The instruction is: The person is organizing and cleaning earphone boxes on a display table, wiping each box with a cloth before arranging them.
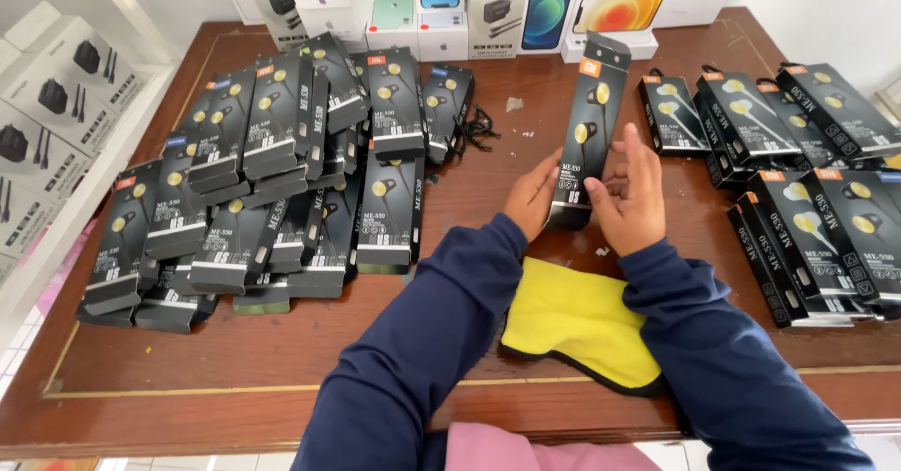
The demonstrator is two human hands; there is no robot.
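Note:
A long black box of gold earphones stands tilted above the brown wooden table. My left hand grips its lower left edge. My right hand holds its lower right side, fingers partly spread over the front. Both arms wear dark blue sleeves. A yellow cloth with a black edge lies on the table just below my hands.
A large heap of the same black earphone boxes covers the table's left. More such boxes lie at the right. White phone and charger boxes line the far edge. A white shelf with charger boxes stands at the left.

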